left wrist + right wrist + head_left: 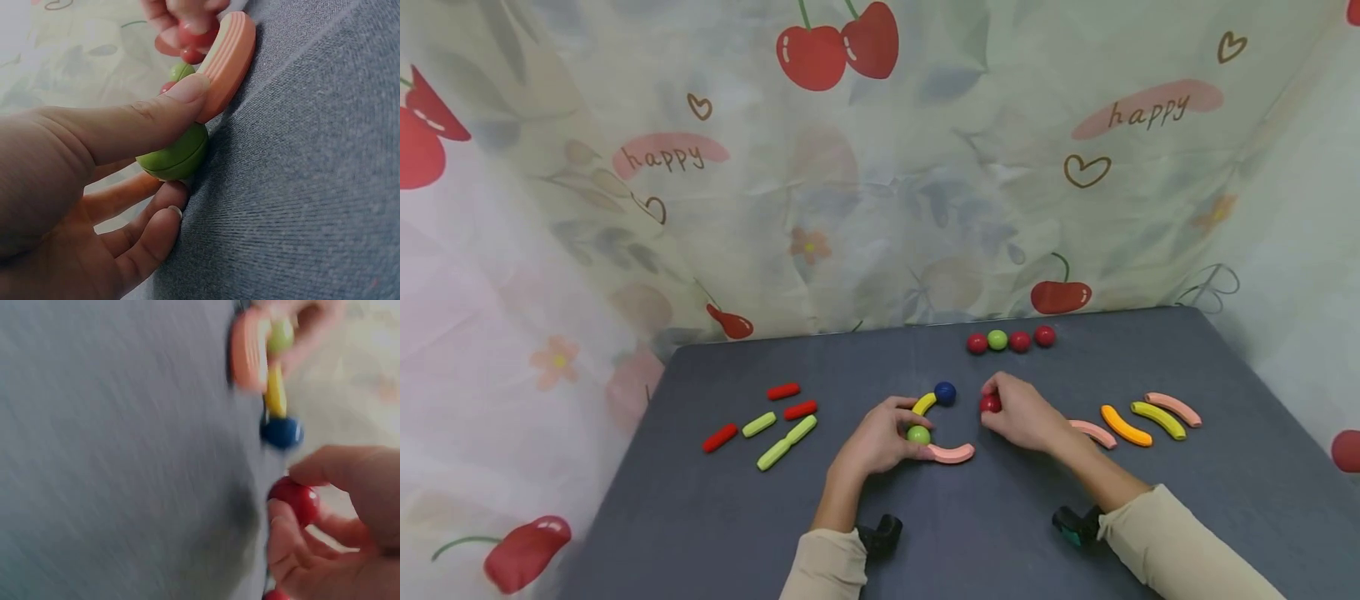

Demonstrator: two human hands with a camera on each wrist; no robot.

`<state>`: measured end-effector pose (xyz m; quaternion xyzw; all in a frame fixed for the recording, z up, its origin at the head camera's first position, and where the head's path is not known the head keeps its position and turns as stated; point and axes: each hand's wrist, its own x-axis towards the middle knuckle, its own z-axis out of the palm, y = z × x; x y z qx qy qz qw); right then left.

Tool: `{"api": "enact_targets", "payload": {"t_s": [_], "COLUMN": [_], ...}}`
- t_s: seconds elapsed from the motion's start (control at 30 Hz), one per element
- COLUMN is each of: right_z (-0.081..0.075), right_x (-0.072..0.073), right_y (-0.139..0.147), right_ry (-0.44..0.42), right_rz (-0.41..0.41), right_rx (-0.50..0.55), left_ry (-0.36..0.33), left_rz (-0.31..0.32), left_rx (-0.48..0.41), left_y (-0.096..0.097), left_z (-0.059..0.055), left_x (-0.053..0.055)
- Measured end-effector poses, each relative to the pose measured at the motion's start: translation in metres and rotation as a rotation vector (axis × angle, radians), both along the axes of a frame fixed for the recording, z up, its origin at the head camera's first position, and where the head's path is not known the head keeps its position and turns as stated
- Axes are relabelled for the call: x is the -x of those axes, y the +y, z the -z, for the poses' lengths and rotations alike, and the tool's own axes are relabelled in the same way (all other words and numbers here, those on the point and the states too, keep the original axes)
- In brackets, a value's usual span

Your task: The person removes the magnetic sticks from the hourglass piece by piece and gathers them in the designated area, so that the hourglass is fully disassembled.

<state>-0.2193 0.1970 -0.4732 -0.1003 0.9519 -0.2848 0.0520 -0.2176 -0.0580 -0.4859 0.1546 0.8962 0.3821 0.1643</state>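
My left hand point(877, 440) curves around a green ball point(918, 434) on the dark cloth. Its thumb lies against the end of a pink curved piece point(952, 454), with fingers at a yellow curved piece point(925, 404). Green ball and pink piece touch in the left wrist view; fingers partly hide the yellow piece. A dark blue ball point(945, 393) sits at the yellow piece's far end. To the right, my right hand point(1024, 414) pinches a red ball point(296, 500) between thumb and fingers, apart from the blue ball.
Along the back edge stand three red balls point(1019, 342) and one green ball point(997, 339). Several curved pieces, pink, orange point(1126, 426) and yellow-green point(1159, 420), lie to the right. Short red sticks point(720, 437) and light green sticks point(759, 424) lie at left on the dark table point(700, 533).
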Motion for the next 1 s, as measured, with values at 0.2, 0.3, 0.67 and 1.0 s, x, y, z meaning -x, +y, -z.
{"api": "enact_targets", "payload": {"t_s": [0.2,0.3,0.67,1.0], "right_z": [0.004,0.005,-0.006,0.014], "right_x": [0.034,0.042,0.024,0.034], "right_y": [0.025,0.031,0.009,-0.024], "right_ry": [0.149,0.148,0.069,0.023], "right_rz": [0.089,0.118,-0.078,-0.209], "right_rx": [0.021,0.016,0.062,0.080], "left_ry": [-0.002,-0.002,0.006,0.002], "left_rz": [0.012,0.017,0.030,0.033], "left_rx": [0.018,0.022,0.029,0.037], "left_y": [0.000,0.001,-0.001,-0.002], "left_z": [0.001,0.001,-0.001,-0.001], "left_x": [0.000,0.001,0.002,0.000]}}
